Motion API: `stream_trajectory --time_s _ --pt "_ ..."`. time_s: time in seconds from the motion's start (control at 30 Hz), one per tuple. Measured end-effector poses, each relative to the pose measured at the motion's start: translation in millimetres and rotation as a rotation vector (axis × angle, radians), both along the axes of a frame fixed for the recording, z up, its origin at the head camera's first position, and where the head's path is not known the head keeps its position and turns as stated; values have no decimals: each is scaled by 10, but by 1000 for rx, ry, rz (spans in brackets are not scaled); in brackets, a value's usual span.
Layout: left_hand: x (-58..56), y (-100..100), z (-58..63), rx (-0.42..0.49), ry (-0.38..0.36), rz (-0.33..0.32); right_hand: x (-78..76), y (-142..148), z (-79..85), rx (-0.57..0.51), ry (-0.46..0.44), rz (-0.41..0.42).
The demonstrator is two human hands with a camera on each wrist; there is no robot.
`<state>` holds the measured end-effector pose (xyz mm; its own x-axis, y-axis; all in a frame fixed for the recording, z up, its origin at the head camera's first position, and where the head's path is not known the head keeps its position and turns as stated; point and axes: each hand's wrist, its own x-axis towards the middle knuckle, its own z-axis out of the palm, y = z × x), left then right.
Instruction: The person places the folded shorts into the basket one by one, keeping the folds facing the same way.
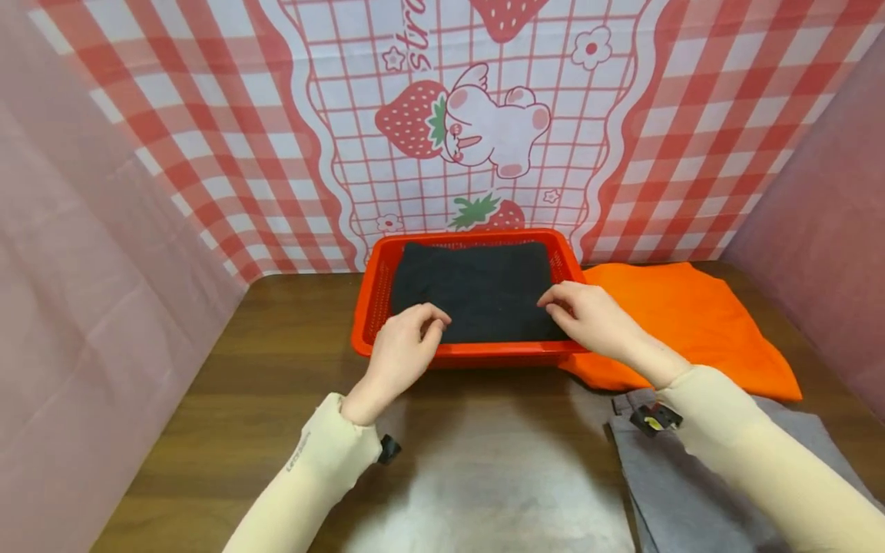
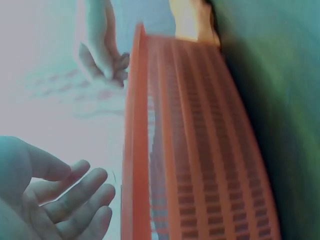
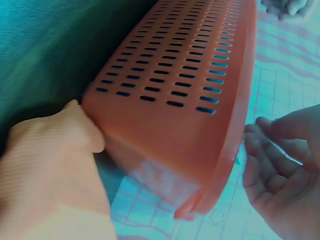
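A folded black cloth (image 1: 477, 288) lies flat inside an orange-red plastic basket (image 1: 498, 350) with slotted walls. My left hand (image 1: 404, 346) hovers at the basket's front left, fingers loosely bent above the cloth's near edge. At the front right is my right hand (image 1: 591, 316), its fingertips over the cloth's right side. In the left wrist view, the left hand (image 2: 65, 195) has spread, relaxed fingers with nothing between them, beside the basket rim. The right wrist view has the right hand (image 3: 285, 170) loosely curled next to the rim, likewise holding nothing.
An orange cloth (image 1: 684, 315) lies right of the basket, partly beside its corner. Nearer, a grey garment (image 1: 698, 476) is under the right forearm. The wooden table (image 1: 276, 384) meets a strawberry-print checked curtain (image 1: 442, 192) behind; pink fabric hangs on both sides.
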<state>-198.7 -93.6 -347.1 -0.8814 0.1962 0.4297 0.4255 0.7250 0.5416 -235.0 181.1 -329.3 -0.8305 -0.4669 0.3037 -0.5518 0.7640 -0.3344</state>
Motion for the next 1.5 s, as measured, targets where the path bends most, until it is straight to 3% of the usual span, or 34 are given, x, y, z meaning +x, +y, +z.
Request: stream_trajectory --time_s 0.07,0.2,0.37,0.6,0.8,1.03,1.2,1.5 --pt "85 75 -5 -6 -24 -36 44 59 -18 -24 21 -23" --pt "227 204 -46 26 -144 -132 141 139 -55 -62 87 -34" --pt "336 316 -140 130 -374 -295 276 224 -71 -95 170 -48" --pt "401 416 -376 179 -635 -384 506 469 -61 -98 161 -122" --pt "512 541 -471 151 -707 -421 621 665 -73 -73 103 -147" --pt "674 749 -580 234 -888 -462 773 873 -68 34 -81 -156" --pt "773 865 -654 233 -932 -515 822 1101 -67 84 -158 -179" --pt "850 976 -698 384 -1042 -527 843 1348 -158 190 -258 -215"
